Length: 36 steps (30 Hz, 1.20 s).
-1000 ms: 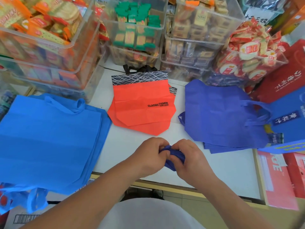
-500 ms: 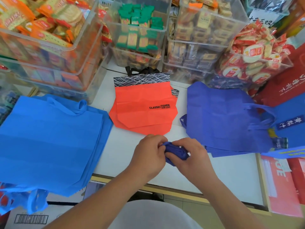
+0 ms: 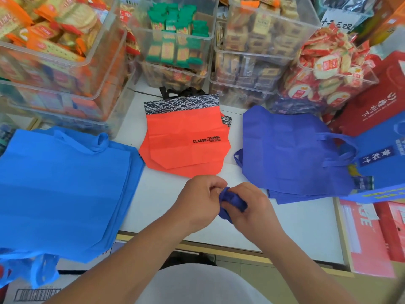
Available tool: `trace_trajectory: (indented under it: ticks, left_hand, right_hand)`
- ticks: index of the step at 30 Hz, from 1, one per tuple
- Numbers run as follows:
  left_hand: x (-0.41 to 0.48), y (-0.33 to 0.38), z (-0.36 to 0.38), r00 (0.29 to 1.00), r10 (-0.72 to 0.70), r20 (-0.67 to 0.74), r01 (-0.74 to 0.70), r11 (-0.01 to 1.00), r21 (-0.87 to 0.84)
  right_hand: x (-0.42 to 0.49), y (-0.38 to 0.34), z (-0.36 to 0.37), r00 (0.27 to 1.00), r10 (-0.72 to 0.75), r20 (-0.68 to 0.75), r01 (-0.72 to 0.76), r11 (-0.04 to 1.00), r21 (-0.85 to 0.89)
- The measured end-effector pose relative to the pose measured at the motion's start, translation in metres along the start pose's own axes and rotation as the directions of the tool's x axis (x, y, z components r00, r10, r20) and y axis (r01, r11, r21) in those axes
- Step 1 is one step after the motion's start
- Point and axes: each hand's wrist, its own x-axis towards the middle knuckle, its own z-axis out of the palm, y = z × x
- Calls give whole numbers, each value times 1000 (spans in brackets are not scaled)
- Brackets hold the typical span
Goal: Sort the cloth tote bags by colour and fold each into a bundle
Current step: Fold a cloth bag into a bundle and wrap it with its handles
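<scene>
On the table [image 3: 162, 200] — left stack [image 3: 61, 183], middle stack [image 3: 184, 145], right stack [image 3: 291, 150], bins [image 3: 173, 38] behind, bundle [image 3: 232, 200] in front

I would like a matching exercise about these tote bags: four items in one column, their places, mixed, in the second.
1 light blue bags
2 orange bags
3 flat dark blue bags
4 dark blue bundle

a gripped by left hand and right hand
b table, left side
c table, right side
d table, middle

Pairs: 1-b, 2-d, 3-c, 4-a

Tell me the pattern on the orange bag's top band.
Top band: black with crossing white lines; head view.
</scene>
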Motion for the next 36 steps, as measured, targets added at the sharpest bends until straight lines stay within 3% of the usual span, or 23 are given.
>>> trace_trajectory:
  ticks: [3,9,12,19,23,26,36]
  left_hand:
    - [0,-11,-5,995,93,44,-98,988,116]
    - [0,-17,10,998,-22,51,32,977,-212]
    - [-2,-12,24,998,-29,50,41,960,-277]
    - [-1,3,79,987,-131,97,159,905,-395]
    - [11,21,142,991,-130,-6,123,950,-287]
    - [28,33,200,990,-133,42,138,972,-188]
    - [65,12,366,837,-496,230,509,861,1]
  right_hand:
    - [-2,-2,-11,937,345,57,-341,868,360]
    - [-12,10,-24,880,434,190,-453,653,607]
    - [-21,23,-35,871,422,250,-482,642,597]
    - [-39,66,-58,854,486,187,-480,598,642]
    - [-52,103,-73,829,525,194,-499,536,681]
    - [-65,154,-98,815,538,214,-531,547,647]
    - [-113,345,-139,608,751,256,-731,404,550]
